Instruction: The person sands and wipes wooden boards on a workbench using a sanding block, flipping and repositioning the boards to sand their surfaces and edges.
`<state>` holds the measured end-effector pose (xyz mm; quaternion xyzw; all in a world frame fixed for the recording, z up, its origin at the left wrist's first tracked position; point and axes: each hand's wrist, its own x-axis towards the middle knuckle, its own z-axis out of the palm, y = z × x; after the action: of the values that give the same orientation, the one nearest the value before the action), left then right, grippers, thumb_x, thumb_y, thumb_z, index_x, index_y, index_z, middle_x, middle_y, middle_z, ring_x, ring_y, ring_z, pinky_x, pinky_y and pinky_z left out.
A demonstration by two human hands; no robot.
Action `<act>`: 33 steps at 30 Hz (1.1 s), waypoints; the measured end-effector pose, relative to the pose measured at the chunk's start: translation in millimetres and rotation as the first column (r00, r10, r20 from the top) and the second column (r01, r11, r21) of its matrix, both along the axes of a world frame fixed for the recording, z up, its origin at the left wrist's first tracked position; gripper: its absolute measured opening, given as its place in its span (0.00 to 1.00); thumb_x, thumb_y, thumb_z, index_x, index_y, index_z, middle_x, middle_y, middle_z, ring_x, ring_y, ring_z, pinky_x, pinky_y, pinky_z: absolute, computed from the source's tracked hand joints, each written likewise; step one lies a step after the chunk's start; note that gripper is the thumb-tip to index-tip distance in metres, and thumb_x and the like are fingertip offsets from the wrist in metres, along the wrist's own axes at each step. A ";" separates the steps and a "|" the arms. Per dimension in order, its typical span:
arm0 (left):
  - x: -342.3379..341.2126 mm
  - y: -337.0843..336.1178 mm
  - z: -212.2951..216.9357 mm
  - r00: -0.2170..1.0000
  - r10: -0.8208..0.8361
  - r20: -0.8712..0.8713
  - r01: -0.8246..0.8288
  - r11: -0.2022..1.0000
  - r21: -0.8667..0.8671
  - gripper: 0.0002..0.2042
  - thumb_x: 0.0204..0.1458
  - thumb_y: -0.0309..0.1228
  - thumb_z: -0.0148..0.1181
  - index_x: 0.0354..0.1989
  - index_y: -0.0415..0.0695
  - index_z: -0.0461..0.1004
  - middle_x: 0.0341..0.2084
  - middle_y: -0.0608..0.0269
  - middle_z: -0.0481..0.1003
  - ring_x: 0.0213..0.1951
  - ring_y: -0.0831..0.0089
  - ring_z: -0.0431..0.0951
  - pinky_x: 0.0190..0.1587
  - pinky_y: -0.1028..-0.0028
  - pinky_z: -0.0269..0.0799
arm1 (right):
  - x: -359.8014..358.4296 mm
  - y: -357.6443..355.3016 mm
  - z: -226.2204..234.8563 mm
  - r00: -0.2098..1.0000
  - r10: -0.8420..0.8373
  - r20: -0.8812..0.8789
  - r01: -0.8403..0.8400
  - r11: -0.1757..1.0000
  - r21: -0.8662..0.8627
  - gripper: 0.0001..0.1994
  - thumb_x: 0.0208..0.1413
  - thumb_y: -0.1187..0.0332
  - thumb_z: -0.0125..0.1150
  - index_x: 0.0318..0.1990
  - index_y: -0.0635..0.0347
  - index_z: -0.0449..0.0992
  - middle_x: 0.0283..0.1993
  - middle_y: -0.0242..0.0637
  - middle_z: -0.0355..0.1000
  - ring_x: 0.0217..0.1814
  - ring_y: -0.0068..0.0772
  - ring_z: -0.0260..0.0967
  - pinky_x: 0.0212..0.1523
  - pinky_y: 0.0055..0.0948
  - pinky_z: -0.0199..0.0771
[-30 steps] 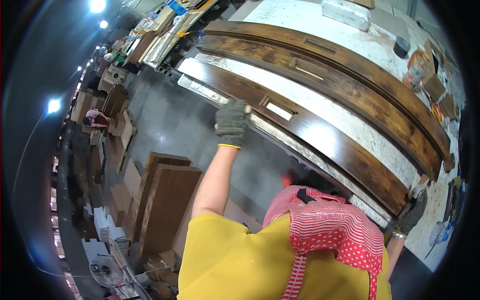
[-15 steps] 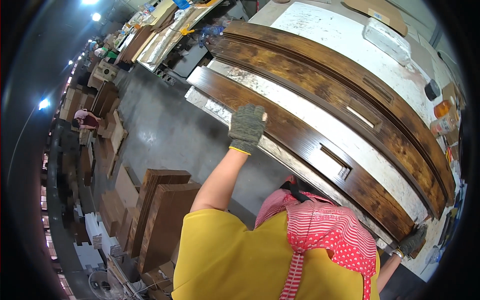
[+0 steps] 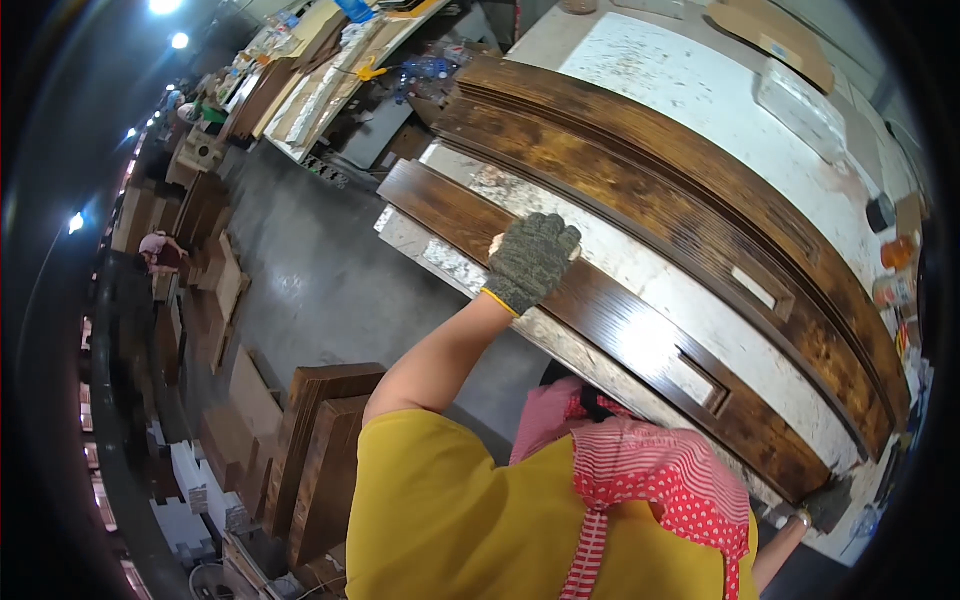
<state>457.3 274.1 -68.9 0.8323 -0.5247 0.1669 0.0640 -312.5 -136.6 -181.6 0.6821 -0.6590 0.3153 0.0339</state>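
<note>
A dark brown wooden board (image 3: 470,215) with a rectangular cut-out lies along the near edge of the worktable. My left hand (image 3: 535,265), in a grey-green knit glove with a yellow cuff, presses on its upper face, fingers bent over. Pale bits show at both sides of that glove, as of something held under the palm; its kind is hidden. At the board's right end is my right hand (image 3: 830,500), dark-gloved and against the end; its fingers are too dim to make out. Beyond lie two more stained boards, a nearer one (image 3: 600,160) and a farther one (image 3: 640,115), both with cut-outs.
The stained white worktable (image 3: 660,70) carries a clear plastic-wrapped block (image 3: 800,105), cardboard (image 3: 775,40), a black cup (image 3: 880,213) and an orange bottle (image 3: 898,252). Brown panels (image 3: 325,450) stand on the floor at left. Another person (image 3: 160,250) bends over farther off.
My left hand has slid to the right along the board, and the view has shifted slightly. My right hand stays at the board's right end.
</note>
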 end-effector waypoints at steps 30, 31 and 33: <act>203.5 167.9 14.4 0.636 0.727 -0.259 -0.763 0.643 -0.067 0.10 0.52 0.40 0.58 0.40 0.51 0.74 0.41 0.54 0.76 0.42 0.52 0.76 0.43 0.55 0.73 | 48.5 3.7 32.4 0.988 -0.156 -0.003 0.155 0.978 0.142 0.25 0.69 0.54 0.42 0.57 0.68 0.72 0.54 0.45 0.73 0.52 0.39 0.70 0.56 0.34 0.68; 211.1 173.7 8.6 0.602 0.790 -0.115 -0.798 0.597 -0.075 0.10 0.51 0.40 0.59 0.38 0.51 0.75 0.41 0.55 0.76 0.43 0.53 0.76 0.44 0.56 0.73 | 46.7 -0.7 20.6 0.988 -0.144 -0.064 0.151 0.980 0.128 0.25 0.69 0.54 0.42 0.57 0.68 0.72 0.54 0.46 0.73 0.52 0.39 0.70 0.56 0.34 0.68; 216.6 203.3 20.0 0.486 0.872 0.063 -0.864 0.490 -0.113 0.09 0.50 0.40 0.60 0.37 0.51 0.76 0.41 0.56 0.76 0.44 0.55 0.76 0.45 0.57 0.73 | 70.9 -7.2 23.6 0.987 -0.084 -0.139 0.103 0.986 0.129 0.25 0.69 0.54 0.42 0.57 0.68 0.72 0.54 0.46 0.73 0.52 0.39 0.70 0.56 0.34 0.68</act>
<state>673.9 477.4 -48.9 0.9698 -0.0308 0.2398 -0.0311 -241.5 -143.8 -158.0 0.6706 -0.7065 0.2214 0.0461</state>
